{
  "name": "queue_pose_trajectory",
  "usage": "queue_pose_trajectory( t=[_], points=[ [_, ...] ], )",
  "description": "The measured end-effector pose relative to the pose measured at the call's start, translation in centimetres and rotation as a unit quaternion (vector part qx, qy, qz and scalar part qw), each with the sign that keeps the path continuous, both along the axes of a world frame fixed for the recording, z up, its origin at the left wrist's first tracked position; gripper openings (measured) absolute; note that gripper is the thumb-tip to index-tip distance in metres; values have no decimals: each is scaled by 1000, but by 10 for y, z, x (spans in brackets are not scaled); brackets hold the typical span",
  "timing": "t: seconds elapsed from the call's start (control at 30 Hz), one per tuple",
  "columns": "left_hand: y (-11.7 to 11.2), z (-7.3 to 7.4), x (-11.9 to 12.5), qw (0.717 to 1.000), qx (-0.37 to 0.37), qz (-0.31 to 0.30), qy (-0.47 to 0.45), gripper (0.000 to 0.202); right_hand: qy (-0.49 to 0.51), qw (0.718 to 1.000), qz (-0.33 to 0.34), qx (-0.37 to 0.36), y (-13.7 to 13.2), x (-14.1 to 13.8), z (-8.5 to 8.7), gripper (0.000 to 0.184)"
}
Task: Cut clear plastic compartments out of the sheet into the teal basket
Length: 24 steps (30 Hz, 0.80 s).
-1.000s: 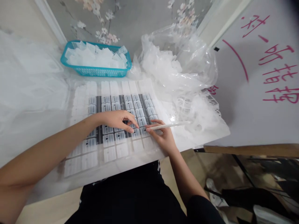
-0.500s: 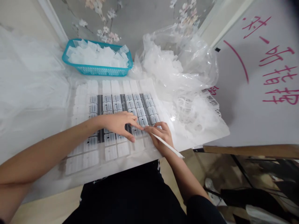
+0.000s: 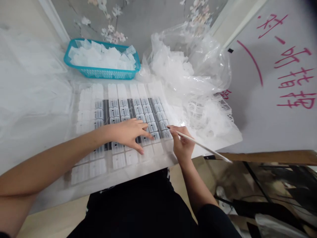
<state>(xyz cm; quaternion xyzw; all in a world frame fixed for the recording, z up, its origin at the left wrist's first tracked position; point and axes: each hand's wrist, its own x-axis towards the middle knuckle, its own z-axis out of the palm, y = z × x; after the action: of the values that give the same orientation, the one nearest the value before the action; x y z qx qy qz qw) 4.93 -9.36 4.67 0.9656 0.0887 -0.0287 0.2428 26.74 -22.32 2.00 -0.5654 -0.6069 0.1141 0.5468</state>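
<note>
My right hand (image 3: 183,142) pinches a thin white stick (image 3: 205,147) close to its dark tip. That tip is at the rightmost column of small clear plastic pieces (image 3: 162,115), and the stick's long end points down and right past the table edge. Fingers spread, my left hand (image 3: 128,134) lies over the middle columns of similar clear pieces (image 3: 114,112). Its index fingertip touches or nearly touches a piece in the column left of the stick. The pieces stand in rows with dark strips (image 3: 106,112) between some columns; my left hand and forearm hide several of them.
A blue basket (image 3: 106,74) full of clear plastic pieces stands at the back left. Right of it lies a clear plastic bag (image 3: 198,66) of white pieces, with a heap of white plastic loops (image 3: 208,115) in front. A whiteboard (image 3: 260,125) with red writing borders the right side.
My right hand has moved right, away from my left fingertips, taking the stick with it; the stick's tip has shifted up to the rightmost column. My left hand has hardly moved.
</note>
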Motion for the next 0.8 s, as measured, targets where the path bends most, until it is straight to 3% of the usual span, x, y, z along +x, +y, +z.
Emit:
queue_pose_trajectory(
  t=[0.13,0.27,0.53,0.8],
  points=[
    [4,3,-2,999,-40,-6,15,66,-6,992,77,-98,-11,5,11,12],
    [0,12,-4,999,-34,3,13,59,1,975,132,-176,-27,5,7,6],
    [-35,30,-7,999,8,-19,50,52,8,977,124,-174,-34,3,-1,6],
    [-47,33,-8,997,28,-31,71,56,-48,981,122,-142,-32,2,-4,7]
  ],
)
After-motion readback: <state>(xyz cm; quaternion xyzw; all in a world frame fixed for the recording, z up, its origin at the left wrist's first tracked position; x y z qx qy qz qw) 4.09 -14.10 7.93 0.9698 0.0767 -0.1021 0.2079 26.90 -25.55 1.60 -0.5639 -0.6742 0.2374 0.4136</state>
